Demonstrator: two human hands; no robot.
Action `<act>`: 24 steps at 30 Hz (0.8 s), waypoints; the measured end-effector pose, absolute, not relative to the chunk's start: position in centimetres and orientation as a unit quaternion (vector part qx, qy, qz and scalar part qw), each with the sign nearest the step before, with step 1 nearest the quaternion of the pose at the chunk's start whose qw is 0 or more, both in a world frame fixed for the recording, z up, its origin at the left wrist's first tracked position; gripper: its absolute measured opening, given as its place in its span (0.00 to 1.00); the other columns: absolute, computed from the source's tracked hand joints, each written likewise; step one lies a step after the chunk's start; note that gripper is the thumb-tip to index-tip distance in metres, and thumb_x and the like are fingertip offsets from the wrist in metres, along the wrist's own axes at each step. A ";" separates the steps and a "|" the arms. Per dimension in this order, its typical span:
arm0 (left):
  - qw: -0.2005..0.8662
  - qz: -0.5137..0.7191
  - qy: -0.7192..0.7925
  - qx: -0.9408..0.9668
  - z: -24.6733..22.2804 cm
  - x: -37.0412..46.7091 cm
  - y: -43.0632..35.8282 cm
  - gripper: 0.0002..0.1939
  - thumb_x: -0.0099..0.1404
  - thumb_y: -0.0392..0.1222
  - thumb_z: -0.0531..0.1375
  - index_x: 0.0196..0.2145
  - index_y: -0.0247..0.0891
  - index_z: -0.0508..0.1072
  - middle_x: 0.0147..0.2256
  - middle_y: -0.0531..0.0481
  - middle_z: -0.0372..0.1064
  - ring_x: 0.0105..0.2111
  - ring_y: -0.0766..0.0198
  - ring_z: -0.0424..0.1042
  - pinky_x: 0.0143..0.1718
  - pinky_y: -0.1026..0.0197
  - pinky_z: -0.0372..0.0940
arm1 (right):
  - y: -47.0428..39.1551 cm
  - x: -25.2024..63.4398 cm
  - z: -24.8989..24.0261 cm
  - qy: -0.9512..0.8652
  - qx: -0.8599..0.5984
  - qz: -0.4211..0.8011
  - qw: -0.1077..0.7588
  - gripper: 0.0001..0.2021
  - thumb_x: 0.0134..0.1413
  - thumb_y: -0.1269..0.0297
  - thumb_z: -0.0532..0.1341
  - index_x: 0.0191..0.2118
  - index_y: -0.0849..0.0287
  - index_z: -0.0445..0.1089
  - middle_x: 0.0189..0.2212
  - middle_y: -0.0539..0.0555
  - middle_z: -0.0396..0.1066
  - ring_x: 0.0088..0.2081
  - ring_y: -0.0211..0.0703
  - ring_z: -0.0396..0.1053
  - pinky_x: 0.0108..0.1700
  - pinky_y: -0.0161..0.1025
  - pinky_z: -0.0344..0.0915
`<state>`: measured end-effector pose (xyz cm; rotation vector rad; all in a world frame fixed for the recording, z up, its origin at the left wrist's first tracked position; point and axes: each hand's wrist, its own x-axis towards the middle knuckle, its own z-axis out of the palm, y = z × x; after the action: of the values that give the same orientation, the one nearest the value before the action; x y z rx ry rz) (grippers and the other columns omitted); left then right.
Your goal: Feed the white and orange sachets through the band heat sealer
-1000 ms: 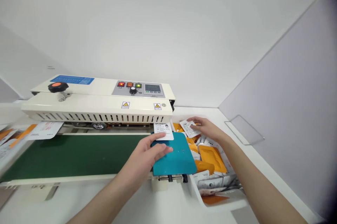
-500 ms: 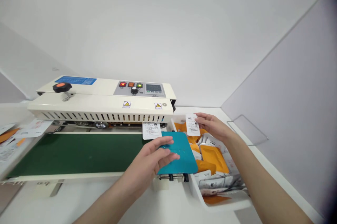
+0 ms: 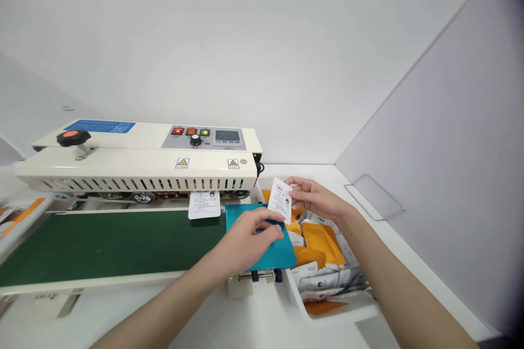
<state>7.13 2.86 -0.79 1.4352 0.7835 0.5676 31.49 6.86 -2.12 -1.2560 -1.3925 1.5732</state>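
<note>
One sachet (image 3: 204,207) has slid left; right hand (image 3: 319,197) pinches a second sachet (image 3: 279,199), half-open left hand (image 3: 250,235) beside it.

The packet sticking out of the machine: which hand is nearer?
Left. The left hand is right of the jutting packet, over the blue plate; the right hand is farther right, gripping a second packet.

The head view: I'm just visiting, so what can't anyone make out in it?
All in the head view:
Upper end of the white packet by the belt: hidden under the slotted cover.
Fine print on the packet in the right hand: too small.
Belt's left end: cut off by the left edge.
Bin's floor: hidden by packets.
Display digits: too blurred.
</note>
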 end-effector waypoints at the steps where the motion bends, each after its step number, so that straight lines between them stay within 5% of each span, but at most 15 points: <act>1: 0.648 0.247 0.346 0.632 -0.8 7.0 2.8 0.15 0.62 0.44 0.56 0.45 0.39 0.73 0.38 0.45 0.75 0.43 0.58 0.72 0.47 0.57 0.62 | 6.8 31.3 -2.0 -0.541 -0.478 0.607 0.332 0.16 0.48 0.56 0.67 0.40 0.59 0.67 0.34 0.54 0.75 0.34 0.41 0.73 0.37 0.36 0.71; 11: 0.655 0.206 0.356 0.634 -0.8 6.2 2.9 0.16 0.62 0.43 0.55 0.45 0.36 0.73 0.37 0.44 0.74 0.38 0.59 0.74 0.44 0.57 0.64 | 6.4 31.5 -2.1 -0.579 -0.473 0.625 0.225 0.21 0.53 0.53 0.63 0.49 0.59 0.69 0.35 0.56 0.76 0.30 0.39 0.73 0.32 0.33 0.69; 18: 0.669 0.223 0.366 0.608 -1.6 6.3 2.6 0.18 0.63 0.44 0.54 0.50 0.38 0.70 0.40 0.43 0.72 0.37 0.59 0.75 0.40 0.58 0.65 | 7.3 31.3 -3.0 -0.596 -0.516 0.533 0.307 0.17 0.56 0.50 0.59 0.41 0.60 0.71 0.34 0.56 0.74 0.35 0.41 0.71 0.39 0.37 0.69; 24: 0.648 0.248 0.367 0.619 -2.5 6.2 2.1 0.17 0.64 0.46 0.55 0.49 0.43 0.71 0.44 0.44 0.69 0.42 0.58 0.71 0.41 0.58 0.65 | 7.5 31.5 -4.2 -0.648 -0.580 0.462 0.175 0.15 0.55 0.53 0.59 0.38 0.60 0.73 0.28 0.53 0.73 0.25 0.39 0.68 0.25 0.34 0.65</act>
<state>6.21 2.06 -2.46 1.4077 0.8336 0.5636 31.55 7.51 -4.22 -1.6424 -1.8348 1.3102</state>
